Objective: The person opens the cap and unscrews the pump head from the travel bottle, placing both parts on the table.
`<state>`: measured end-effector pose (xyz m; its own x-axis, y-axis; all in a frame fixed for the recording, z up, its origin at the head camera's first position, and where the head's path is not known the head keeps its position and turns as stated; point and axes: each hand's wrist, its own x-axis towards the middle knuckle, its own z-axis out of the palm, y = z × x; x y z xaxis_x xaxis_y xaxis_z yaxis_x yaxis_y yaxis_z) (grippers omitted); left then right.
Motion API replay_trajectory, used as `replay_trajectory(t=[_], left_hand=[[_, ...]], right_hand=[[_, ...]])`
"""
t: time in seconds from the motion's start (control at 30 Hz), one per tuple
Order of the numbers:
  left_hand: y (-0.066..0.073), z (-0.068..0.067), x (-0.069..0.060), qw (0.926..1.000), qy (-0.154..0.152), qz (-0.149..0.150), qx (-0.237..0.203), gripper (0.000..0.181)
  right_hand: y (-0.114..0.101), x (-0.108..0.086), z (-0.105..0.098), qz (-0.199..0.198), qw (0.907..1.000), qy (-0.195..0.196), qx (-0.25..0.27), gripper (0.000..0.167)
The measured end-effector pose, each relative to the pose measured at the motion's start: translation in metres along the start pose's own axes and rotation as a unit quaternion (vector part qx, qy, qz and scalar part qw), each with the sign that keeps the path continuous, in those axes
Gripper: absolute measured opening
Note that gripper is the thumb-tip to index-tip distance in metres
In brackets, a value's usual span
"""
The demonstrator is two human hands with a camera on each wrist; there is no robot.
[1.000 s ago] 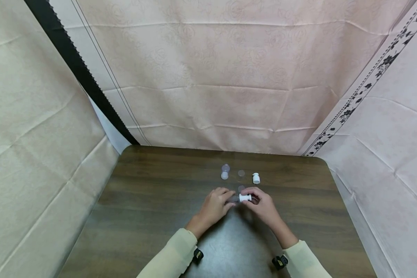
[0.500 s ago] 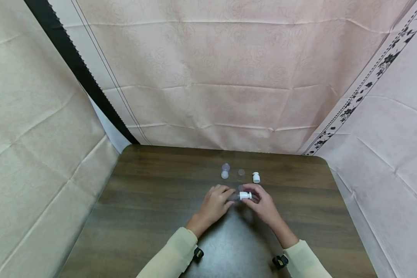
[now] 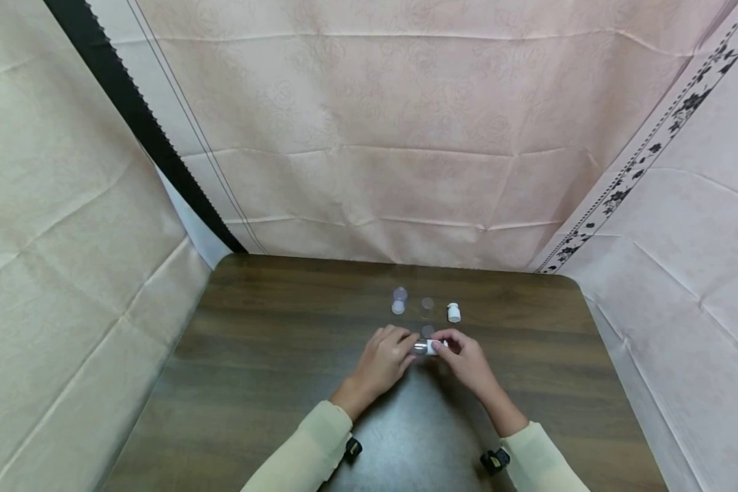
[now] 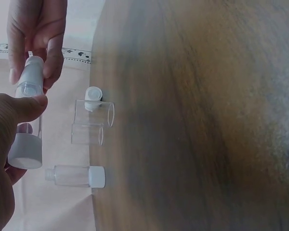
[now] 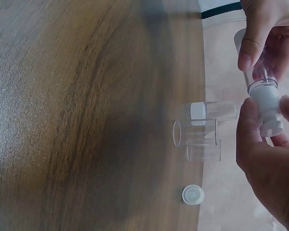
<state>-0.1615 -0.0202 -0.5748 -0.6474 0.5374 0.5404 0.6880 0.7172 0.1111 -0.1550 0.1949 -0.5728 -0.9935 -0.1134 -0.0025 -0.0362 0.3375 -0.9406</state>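
My left hand [image 3: 384, 361] grips a clear bottle [image 3: 418, 348] with a white base [image 4: 25, 151], held sideways above the table. Opposite it, the fingers and thumb of my right hand [image 3: 465, 360] pinch a white pump top [image 5: 266, 103] with a small nozzle at its outer end. The pump top meets the bottle's neck end in the right wrist view; how far it is seated I cannot tell. Fingers hide part of both pieces.
Beyond the hands on the wooden table [image 3: 270, 342] stand another clear bottle with a white base [image 4: 72, 176], two clear open cylinders [image 4: 94, 113] and a second white pump top [image 3: 454, 313]. Cloth [image 3: 369, 137] hangs behind the table's far edge.
My right thumb and fingers have shifted along the white pump top, and the thumb now covers more of it. The left hand has barely moved. The things on the table have stayed put.
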Motion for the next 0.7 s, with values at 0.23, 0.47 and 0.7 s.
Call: replay_trajectory(t=[0.23, 0.47, 0.7], left_hand=[[0.0003, 0.0023, -0.0016, 0.9992, 0.001, -0.023, -0.033, 0.037], [0.0006, 0.0057, -0.0030, 0.9971, -0.003, -0.050, -0.057, 0.036], [0.0004, 0.0061, -0.0038, 0.9971, 0.014, -0.047, -0.059, 0.038]], right_hand=[[-0.0016, -0.0026, -0.0009, -0.029, 0.9994, -0.007, 0.015, 0.023], [0.0009, -0.0033, 0.0015, -0.039, 0.9985, -0.010, 0.036, 0.028], [0.0046, -0.0047, 0.0036, -0.053, 0.9967, 0.000, 0.061, 0.036]])
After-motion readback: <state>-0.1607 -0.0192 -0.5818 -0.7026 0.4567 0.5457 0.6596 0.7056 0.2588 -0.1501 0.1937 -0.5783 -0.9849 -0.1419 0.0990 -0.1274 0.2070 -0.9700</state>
